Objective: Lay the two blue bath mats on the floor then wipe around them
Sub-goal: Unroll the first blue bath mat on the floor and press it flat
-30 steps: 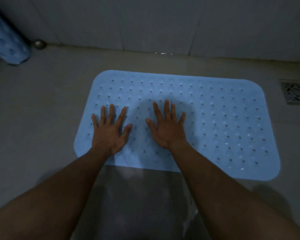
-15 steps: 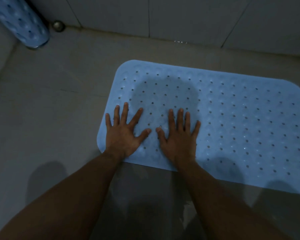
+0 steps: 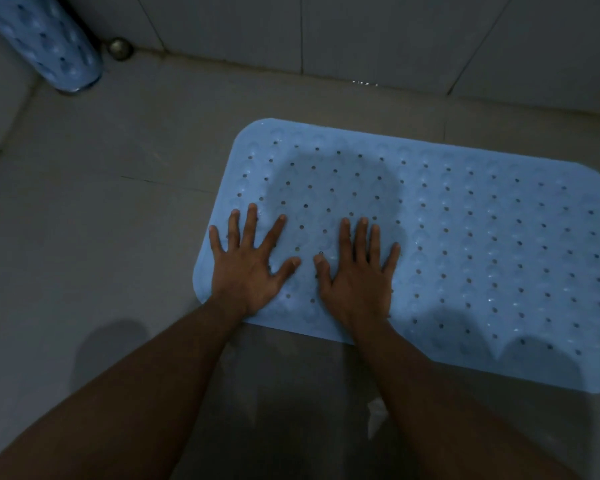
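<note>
Nearest you, your two bare forearms reach forward over the floor [image 3: 101, 237], with something pale and translucent lying between them (too dim to say what it is). Your left hand [image 3: 248, 268] lies palm down on the near left corner of the unrolled blue bath mat [image 3: 465, 237], fingers straight and fanned wide, the little finger close to the mat's left edge and the heel of the hand at its near edge. Just beside it, your right hand [image 3: 355, 275] also lies flat on the mat with its fingers straight and closer together; the two thumb tips are near each other but apart. Neither hand grips anything. The mat lies flat on the floor, dotted with rows of small holes, and it runs off to the right, its far long edge near the foot of the tiled wall [image 3: 361, 36]. In the far left corner of the floor, well apart from the flat mat, the rolled blue bath mat [image 3: 45, 39] stands tilted, with a small round metal fitting [image 3: 119, 48] just beside it at the wall's foot.
</note>
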Motion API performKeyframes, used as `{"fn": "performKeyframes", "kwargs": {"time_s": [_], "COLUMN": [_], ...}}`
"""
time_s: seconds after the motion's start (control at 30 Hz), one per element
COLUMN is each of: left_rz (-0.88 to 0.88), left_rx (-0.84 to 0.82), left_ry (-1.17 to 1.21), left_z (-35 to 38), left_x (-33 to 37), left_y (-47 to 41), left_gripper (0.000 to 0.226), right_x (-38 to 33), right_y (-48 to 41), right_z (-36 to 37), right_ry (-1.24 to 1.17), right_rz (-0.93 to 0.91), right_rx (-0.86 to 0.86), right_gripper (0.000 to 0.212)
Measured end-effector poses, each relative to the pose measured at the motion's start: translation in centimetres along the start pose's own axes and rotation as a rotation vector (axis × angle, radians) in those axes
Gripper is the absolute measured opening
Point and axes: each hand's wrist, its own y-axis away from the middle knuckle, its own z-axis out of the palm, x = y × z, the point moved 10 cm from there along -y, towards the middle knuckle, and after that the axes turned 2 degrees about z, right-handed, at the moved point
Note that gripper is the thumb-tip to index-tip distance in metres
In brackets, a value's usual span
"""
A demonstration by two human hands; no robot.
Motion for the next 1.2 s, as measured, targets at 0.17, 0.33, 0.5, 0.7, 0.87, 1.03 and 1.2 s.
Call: {"fn": "performKeyframes", "kwargs": {"time_s": [0.17,0.33,0.5,0.7,0.87,1.03,1.2], "left_rz": [-0.054,-0.028,0.136,0.178,0.142,0.118,0.151], "left_rx": [-0.173,-0.007,0.047,-0.073,-0.032,-0.039,0.011], "left_ry": [0.038,0.020,0.076,0.062,0.006,-0.060,-0.032], "left_z": [0.6,-1.0,-0.1,2.5,4.4,4.4,4.2], "left_x": [0.0,5.8,18.9,30.9,33.1,33.1,33.3], "left_y": [-0.2,1.0,-0.1,-0.9,-1.0,-1.1,-1.1], "left_gripper": [0.079,0.077,0.076,0.082,0.073,0.075,0.074], "right_x": [0.4,5.1,17.0,28.8,32.3,32.3,32.4], "right_y": [-0.2,0.4,0.9,1.6,2.7,2.7,2.7], "right_z": [-0.2,-3.9,-6.9,-6.7,-4.4,-4.3,-4.4], "right_ry": [-0.139,-0.546,-0.285,-0.074,-0.031,-0.033,-0.021], "right_rz": [-0.011,-0.031,0.011,0.164,0.217,0.215,0.224], "right_rx": [-0.132,-0.177,-0.018,-0.085,-0.069,-0.030,0.009], "right_gripper": [0.083,0.071,0.066,0.070,0.065,0.069,0.071]}}
